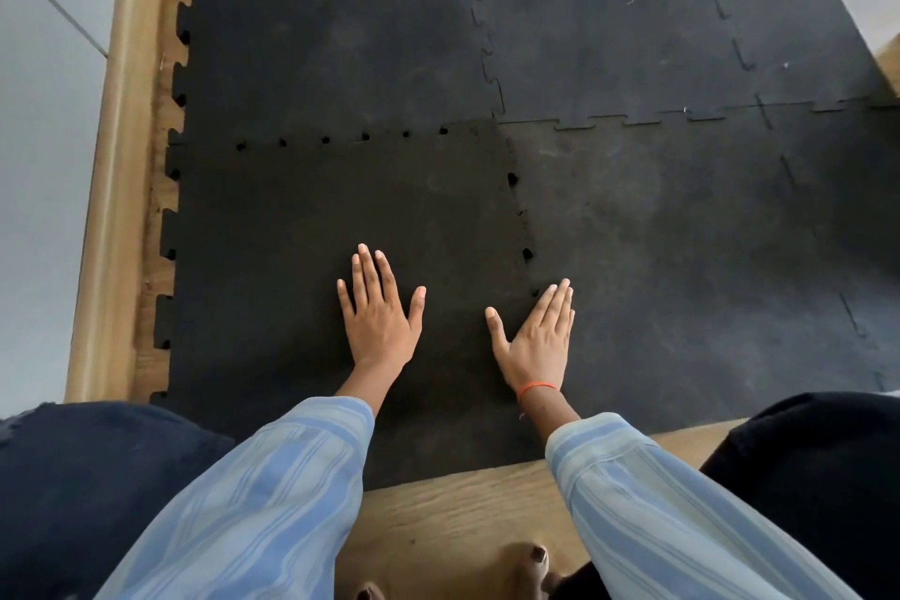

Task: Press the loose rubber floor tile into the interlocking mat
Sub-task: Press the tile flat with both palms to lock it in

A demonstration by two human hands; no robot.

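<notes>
**Both palms flat on the loose tile at its right seam**

The loose black square rubber floor tile (pixel 302 268) lies in the lower left of the frame, its notched edges against the wider interlocking mat of dark grey rubber tiles (pixel 682 234) that fills the centre and right. Along the tile's upper edge and right edge small dark gaps show where the puzzle-shaped tabs are not fully seated.

The left hand (pixel 380 317) rests flat on the tile near the frame's centre, fingers spread and extended, gripping nothing. The right hand (pixel 535 336) also lies open and flat, fingers together and pointing up and to the right, its fingertips reaching the seam between the tile and the neighbouring mat piece. A thin orange thread band (pixel 535 387) circles the right wrist. Both forearms wear blue striped sleeves (pixel 272 492).

A light wooden floor (pixel 462 516) shows at the bottom, and a pale wooden skirting strip (pixel 117 171) runs along the left.
</notes>
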